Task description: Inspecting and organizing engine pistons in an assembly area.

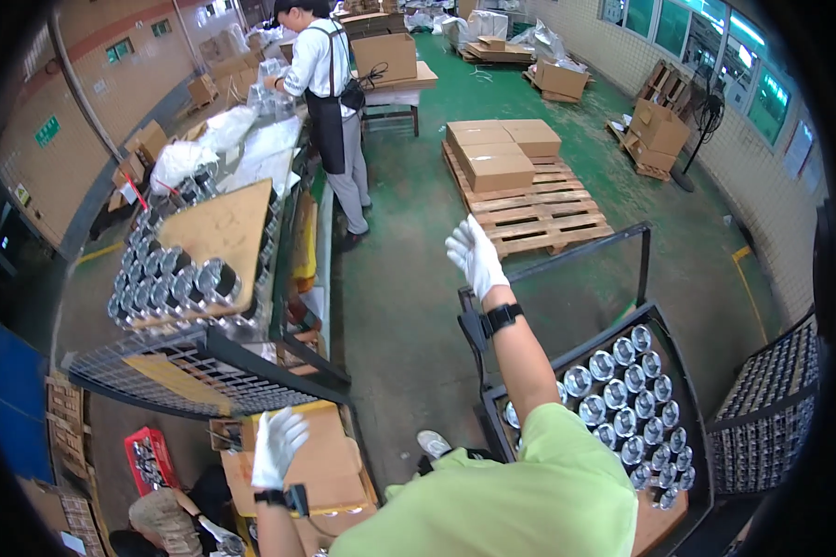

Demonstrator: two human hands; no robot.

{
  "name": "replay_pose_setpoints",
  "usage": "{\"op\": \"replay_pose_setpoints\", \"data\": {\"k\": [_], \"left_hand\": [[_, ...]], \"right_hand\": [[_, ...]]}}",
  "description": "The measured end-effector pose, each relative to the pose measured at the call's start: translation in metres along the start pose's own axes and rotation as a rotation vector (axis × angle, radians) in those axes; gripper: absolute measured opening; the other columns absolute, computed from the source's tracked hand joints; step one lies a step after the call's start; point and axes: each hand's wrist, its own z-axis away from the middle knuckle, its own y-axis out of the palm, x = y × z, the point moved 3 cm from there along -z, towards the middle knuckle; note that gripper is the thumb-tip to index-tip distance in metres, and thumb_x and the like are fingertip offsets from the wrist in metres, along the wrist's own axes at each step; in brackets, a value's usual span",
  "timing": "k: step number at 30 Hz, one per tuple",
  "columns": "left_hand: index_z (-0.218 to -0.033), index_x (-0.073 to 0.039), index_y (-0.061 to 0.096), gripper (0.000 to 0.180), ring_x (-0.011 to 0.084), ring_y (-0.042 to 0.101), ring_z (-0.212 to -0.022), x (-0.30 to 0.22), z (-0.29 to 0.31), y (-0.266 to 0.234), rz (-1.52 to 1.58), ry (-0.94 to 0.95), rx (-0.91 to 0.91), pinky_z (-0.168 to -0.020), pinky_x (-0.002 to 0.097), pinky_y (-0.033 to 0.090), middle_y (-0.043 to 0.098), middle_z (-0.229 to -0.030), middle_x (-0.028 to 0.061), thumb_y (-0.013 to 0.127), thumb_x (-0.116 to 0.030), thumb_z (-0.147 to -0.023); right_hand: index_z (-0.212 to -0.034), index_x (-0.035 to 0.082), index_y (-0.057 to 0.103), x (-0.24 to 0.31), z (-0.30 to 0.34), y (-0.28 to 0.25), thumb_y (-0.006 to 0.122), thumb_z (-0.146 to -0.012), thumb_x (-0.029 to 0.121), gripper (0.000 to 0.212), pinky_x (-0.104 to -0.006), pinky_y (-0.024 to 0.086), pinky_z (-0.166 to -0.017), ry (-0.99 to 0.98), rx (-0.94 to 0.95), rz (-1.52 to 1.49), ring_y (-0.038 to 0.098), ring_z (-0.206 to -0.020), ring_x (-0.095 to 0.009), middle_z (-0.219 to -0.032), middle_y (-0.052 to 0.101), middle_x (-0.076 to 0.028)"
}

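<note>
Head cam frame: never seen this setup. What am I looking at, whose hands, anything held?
This is one wide fisheye view from a camera worn on a person's head, looking down, so straight edges bend near the rim. There is no machine: both white-gloved hands are the wearer's own. The right hand is raised in the air, open and empty, above a black wire cart filled with shiny metal cylinders. The left hand is also empty, fingers loosely spread, over a flat cardboard sheet. To the left, a second wire cage carries more cylinders under cardboard. Farther back, another person in an apron works at a table.
</note>
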Motion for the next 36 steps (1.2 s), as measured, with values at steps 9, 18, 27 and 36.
{"op": "replay_pose_setpoints", "data": {"k": [9,18,27,36], "left_hand": [[-0.137,-0.001,0.051,0.083,0.0402,0.057,-0.121,-0.061,-0.163,0.242,0.43,-0.097,0.437,-0.103,0.0549,0.047,0.056,-0.136,0.0232,0.047,-0.071,-0.092],[-0.138,-0.002,0.051,0.086,0.0413,0.063,-0.113,-0.04,-0.123,0.179,0.324,-0.098,0.304,-0.097,0.0533,0.051,0.062,-0.127,0.0245,0.047,-0.073,-0.091],[-0.14,-0.004,0.048,0.08,0.0322,0.064,-0.109,0.073,0.137,-0.053,0.404,0.09,-0.45,-0.094,0.0478,0.052,0.063,-0.123,0.0167,0.057,-0.067,-0.091],[-0.133,-0.003,0.052,0.076,0.0309,0.064,-0.104,0.166,0.349,-0.107,1.094,0.831,-1.024,-0.09,0.0443,0.054,0.065,-0.116,0.0155,0.063,-0.063,-0.088]], "right_hand": [[-0.155,0.003,0.027,-0.054,0.0,0.014,0.06,-0.092,0.06,0.091,-0.0437,0.039,-0.109,0.175,0.065,-0.143,0.044,-0.138,-0.032,-0.157,0.034,-0.017],[-0.151,0.002,0.033,-0.086,-0.004,0.023,0.06,-0.096,0.05,0.078,-0.037,0.052,-0.092,0.281,0.154,-0.306,0.06,-0.116,-0.028,-0.148,0.046,-0.015],[-0.117,0.007,0.06,-0.253,0.097,0.118,0.059,-0.096,0.046,0.044,-0.0391,0.056,-0.083,0.93,0.506,-0.148,0.066,-0.102,-0.026,-0.116,0.067,-0.01],[-0.109,0.008,0.065,-0.38,0.275,0.196,0.058,-0.098,0.039,0.034,-0.0418,0.056,-0.085,1.428,0.801,-0.093,0.068,-0.102,-0.026,-0.111,0.071,-0.009]]}}
